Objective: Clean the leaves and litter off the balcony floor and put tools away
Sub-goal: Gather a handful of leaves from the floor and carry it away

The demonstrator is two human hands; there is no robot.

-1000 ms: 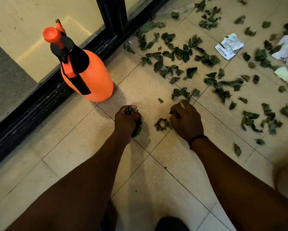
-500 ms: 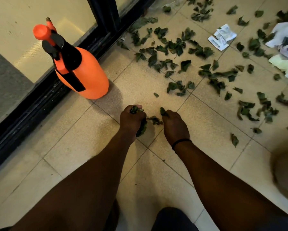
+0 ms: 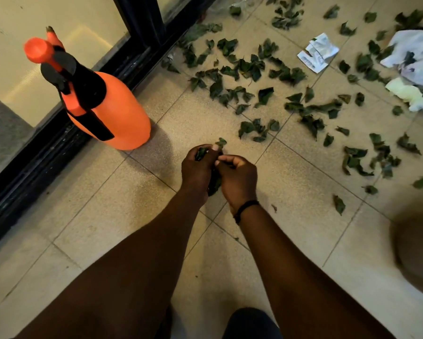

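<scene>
Hands together at frame centre above beige tiled balcony floor (image 3: 291, 192). Left hand (image 3: 197, 168) curled round bunch of dark green leaves (image 3: 215, 183); right hand (image 3: 238, 179), black band at wrist, fingers curled, pinching same bunch from other side. Loose dark green leaves (image 3: 257, 69) scattered over floor from 12 to 3 o'clock of hands. Orange plastic pump sprayer with black handle (image 3: 107, 111) upright at 10 o'clock, beside black door frame (image 3: 34, 167). White printed paper wrapper (image 3: 318, 55) and crumpled white plastic bag (image 3: 415, 57) at 2 o'clock among leaves.
</scene>
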